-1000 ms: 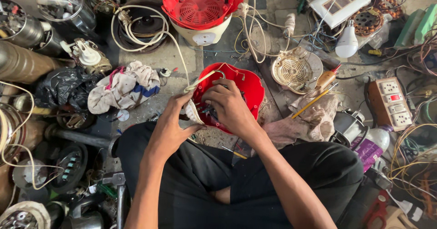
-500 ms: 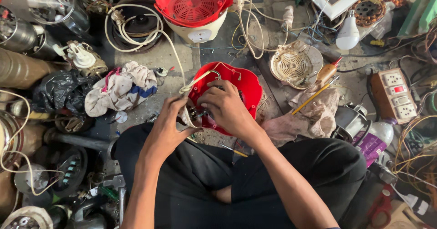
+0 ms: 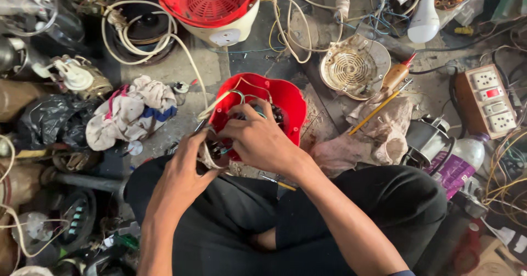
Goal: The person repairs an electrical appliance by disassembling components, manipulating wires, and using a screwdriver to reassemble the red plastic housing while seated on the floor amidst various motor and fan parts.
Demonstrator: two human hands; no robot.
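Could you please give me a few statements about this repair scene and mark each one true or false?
1. Both hands are at the red plastic housing on the floor. True: the left hand holds its lower edge and the right hand lies on top of it.
2. A white light bulb lies at the upper right. True.
3. The right hand holds the yellow-handled screwdriver. False: it lies on a cloth to the right, apart from both hands.
4. The crumpled rag lies to the right of the housing. False: it lies to its left.
5. The switch-and-socket board sits at the right edge. True.
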